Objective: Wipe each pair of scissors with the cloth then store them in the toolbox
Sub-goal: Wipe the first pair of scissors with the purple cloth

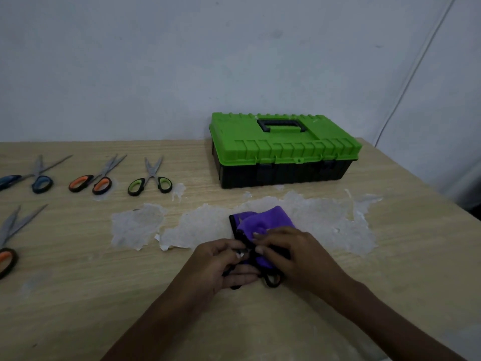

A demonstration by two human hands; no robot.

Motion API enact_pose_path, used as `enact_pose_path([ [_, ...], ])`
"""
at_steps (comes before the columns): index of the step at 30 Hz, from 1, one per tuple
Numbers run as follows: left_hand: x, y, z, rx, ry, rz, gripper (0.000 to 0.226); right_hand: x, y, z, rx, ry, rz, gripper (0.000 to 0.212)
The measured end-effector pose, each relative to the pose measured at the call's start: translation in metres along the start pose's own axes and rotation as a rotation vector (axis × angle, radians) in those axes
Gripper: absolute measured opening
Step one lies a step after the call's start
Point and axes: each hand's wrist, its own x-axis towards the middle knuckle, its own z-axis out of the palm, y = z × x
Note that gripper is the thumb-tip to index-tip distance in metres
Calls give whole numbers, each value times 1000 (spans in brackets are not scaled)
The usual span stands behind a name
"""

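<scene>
Scissors on the bench: I count four loose pairs, all at my left, well apart from the hands.
Blue pair (39, 175): far left of the back row, blades spread wide, one handle cut by the frame edge.
Orange pair, back row (97, 178): just right of the blue pair, blades slightly parted and pointing away from me.
Green pair (152, 179): right end of that row of three, blades open in a narrow V.
Orange pair, near row (10, 238): alone at the left edge in front of the blue pair, blades spread, handle partly out of view.
Bench (78, 295): pale wood grain, with white torn patches across its middle.
Left hand (223, 264): I see it curled around the handle end of a fifth pair, fingers closed on it, resting low over the bench.
Black-handled scissors (272, 280): one pair, between my two hands; one black loop shows below the cloth, and the blades are hidden in it.
Cloth (263, 222): one, purple with a dark edge, bunched over the scissors, just in front of the toolbox.
Right hand (289, 254): pressed on the cloth, fingers pinching it against the scissors.
Toolbox (283, 149): one, green lid on a black base, lid down, handle flat, against the wall right of centre.
</scene>
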Motion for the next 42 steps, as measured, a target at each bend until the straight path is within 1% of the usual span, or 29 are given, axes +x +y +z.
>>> enact_pose_path([
  [4,-1,0,1,-1,16,4,25,19,20,-4,-145,89,110,27],
  [5,-1,0,1,-3,21,7,25,19,15,-2,-139,97,113,25],
  [7,-1,-1,1,-3,25,14,25,9,-4,2,-68,58,50,21],
  [8,-1,-1,1,3,22,17,25,1,-12,2,-11,24,23,22],
  [10,-1,0,1,21,8,10,24,-6,-12,-1,42,-15,31,30],
  [12,-1,1,0,19,9,-3,24,1,5,-5,-37,28,79,31],
  [14,-1,1,1,0,33,-8,24,14,18,-7,-130,92,136,27],
  [16,-1,-1,2,-2,54,10,23,21,16,-1,-137,131,166,21],
  [18,-2,-2,3,0,59,25,22,20,0,6,-64,113,137,15],
  [20,-1,-2,2,-2,60,27,21,12,-15,10,-2,55,49,19],
  [22,-1,-2,2,6,50,33,21,10,-17,10,-22,21,-20,28],
  [24,-2,-3,2,36,38,46,22,16,-11,8,-70,13,-22,33],
  [28,-3,-3,3,38,48,36,22,41,-7,8,-181,3,55,36],
  [30,-2,-1,2,17,51,21,23,43,-9,6,-138,-31,46,35],
  [34,-2,0,2,41,38,26,23,29,-12,3,-39,-98,-37,36],
  [38,-3,1,2,64,28,39,23,45,-12,5,-37,-53,15,41],
  [42,-5,2,4,42,33,38,23,49,-14,10,-88,25,54,42],
])
